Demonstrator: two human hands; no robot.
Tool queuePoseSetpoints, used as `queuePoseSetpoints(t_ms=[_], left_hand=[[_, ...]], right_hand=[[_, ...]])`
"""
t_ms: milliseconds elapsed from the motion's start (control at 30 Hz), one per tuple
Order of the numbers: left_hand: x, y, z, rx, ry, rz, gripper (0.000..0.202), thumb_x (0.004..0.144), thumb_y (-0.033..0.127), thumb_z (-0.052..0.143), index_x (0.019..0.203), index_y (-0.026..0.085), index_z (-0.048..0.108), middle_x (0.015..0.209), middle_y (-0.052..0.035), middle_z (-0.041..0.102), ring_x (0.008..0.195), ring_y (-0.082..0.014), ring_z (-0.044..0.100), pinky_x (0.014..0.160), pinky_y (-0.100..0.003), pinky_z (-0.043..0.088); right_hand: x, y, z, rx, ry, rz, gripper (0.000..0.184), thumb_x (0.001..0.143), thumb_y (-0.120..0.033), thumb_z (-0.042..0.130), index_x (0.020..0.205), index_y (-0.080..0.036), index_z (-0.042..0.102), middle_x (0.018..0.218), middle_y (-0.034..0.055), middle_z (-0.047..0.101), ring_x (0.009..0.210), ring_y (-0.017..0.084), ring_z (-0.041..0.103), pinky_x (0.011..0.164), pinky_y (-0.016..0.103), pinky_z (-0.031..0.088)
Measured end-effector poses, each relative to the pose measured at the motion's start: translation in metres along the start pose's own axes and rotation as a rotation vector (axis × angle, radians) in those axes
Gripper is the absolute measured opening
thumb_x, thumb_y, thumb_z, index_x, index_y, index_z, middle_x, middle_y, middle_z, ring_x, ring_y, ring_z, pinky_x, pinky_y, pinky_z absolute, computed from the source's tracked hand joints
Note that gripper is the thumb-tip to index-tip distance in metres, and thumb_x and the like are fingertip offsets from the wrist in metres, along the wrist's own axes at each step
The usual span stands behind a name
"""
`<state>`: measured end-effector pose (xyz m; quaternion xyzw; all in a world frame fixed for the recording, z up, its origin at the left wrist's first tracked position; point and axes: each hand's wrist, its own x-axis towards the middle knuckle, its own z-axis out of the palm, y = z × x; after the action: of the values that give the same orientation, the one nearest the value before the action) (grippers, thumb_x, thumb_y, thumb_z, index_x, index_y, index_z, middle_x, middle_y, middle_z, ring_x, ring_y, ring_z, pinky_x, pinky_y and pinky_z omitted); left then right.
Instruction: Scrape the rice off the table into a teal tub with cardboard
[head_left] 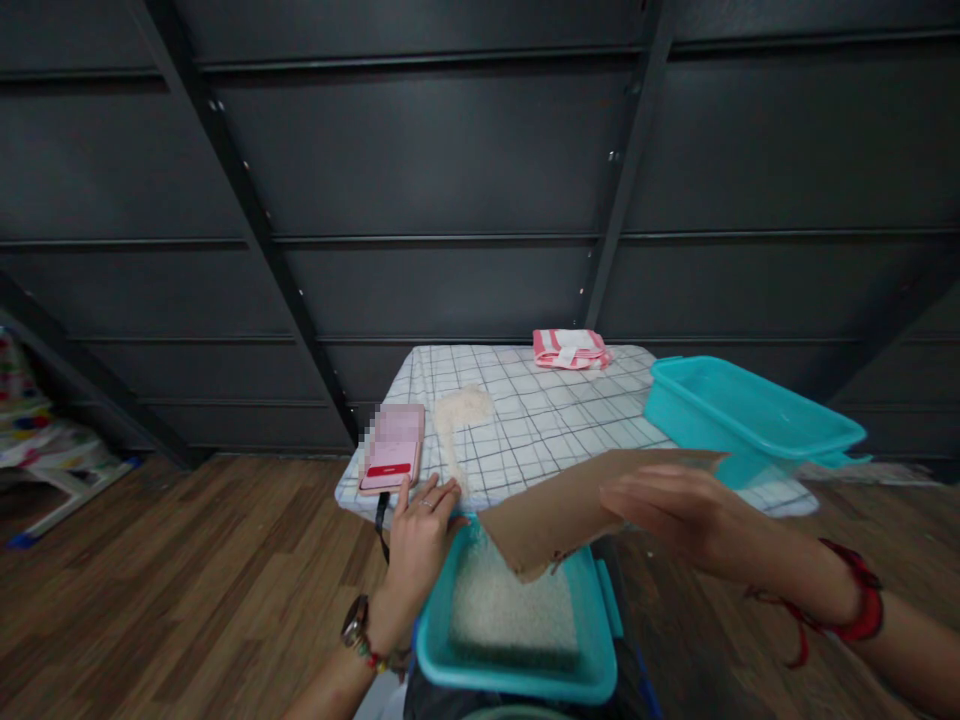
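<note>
My right hand (679, 505) grips a flat piece of brown cardboard (559, 505), which slants over a turquoise plastic container (517, 680). White grains (514, 605) that look like rice fill much of that container, just below the table's front edge. At this edge my left hand (420, 535) rests with fingers stretched out and partly apart, near the container's far left corner. Close beyond its fingertips, a pale heap of grains (463, 405) trails toward me across the checked tablecloth (517, 430). The cardboard hides part of the container's far side.
A phone (394, 450) with a lit screen lies at the table's left edge. Toward the back is a folded pink-and-white striped cloth (570, 348). Another turquoise container (750, 410) stands on the right. Dark wall panels (442, 160) rise behind the table.
</note>
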<state>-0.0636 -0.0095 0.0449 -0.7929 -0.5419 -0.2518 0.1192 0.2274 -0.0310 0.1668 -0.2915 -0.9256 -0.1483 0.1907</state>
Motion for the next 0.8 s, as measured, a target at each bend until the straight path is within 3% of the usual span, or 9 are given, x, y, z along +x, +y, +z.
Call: queuePoseSetpoints(t_ms=[167, 400, 633, 800], left_hand=[[0.000, 0.000, 0.002, 0.002, 0.008, -0.004, 0.028, 0.079, 0.015, 0.051, 0.104, 0.024, 0.061, 0.107, -0.0068, 0.067, 0.107, -0.0261, 0.057, 0.098, -0.053, 0.033], [0.002, 0.000, 0.000, 0.038, 0.015, 0.020, 0.023, 0.077, 0.019, 0.057, 0.099, 0.021, 0.063, 0.103, -0.0079, 0.068, 0.103, -0.0267, 0.059, 0.096, -0.051, 0.037], [0.001, 0.000, 0.001, 0.048, 0.022, 0.016, 0.024, 0.078, 0.019, 0.055, 0.100, 0.023, 0.062, 0.103, -0.0065, 0.068, 0.104, -0.0256, 0.059, 0.097, -0.051, 0.035], [-0.001, 0.001, 0.001, 0.029, 0.016, 0.012, 0.027, 0.079, 0.019, 0.053, 0.105, 0.021, 0.060, 0.107, -0.0078, 0.066, 0.107, -0.0270, 0.056, 0.098, -0.051, 0.033]], right_hand=[[0.005, 0.016, 0.005, -0.050, 0.118, -0.056, 0.035, 0.080, -0.001, 0.032, 0.094, -0.018, 0.060, 0.087, 0.0038, 0.069, 0.081, 0.014, 0.063, 0.073, 0.028, 0.050], [0.032, 0.042, 0.037, -0.300, 0.007, 0.097, 0.038, 0.069, 0.004, 0.035, 0.094, -0.011, 0.059, 0.082, 0.0082, 0.068, 0.067, 0.017, 0.063, 0.061, 0.028, 0.049], [0.005, 0.026, 0.027, -0.419, -0.053, 0.090, 0.034, 0.072, 0.003, 0.036, 0.092, -0.010, 0.060, 0.079, 0.0104, 0.068, 0.064, 0.019, 0.063, 0.057, 0.029, 0.048], [-0.011, 0.001, 0.013, -0.241, -0.007, 0.146, 0.030, 0.075, 0.000, 0.036, 0.082, -0.016, 0.060, 0.070, 0.0046, 0.067, 0.059, 0.015, 0.061, 0.054, 0.025, 0.048]])
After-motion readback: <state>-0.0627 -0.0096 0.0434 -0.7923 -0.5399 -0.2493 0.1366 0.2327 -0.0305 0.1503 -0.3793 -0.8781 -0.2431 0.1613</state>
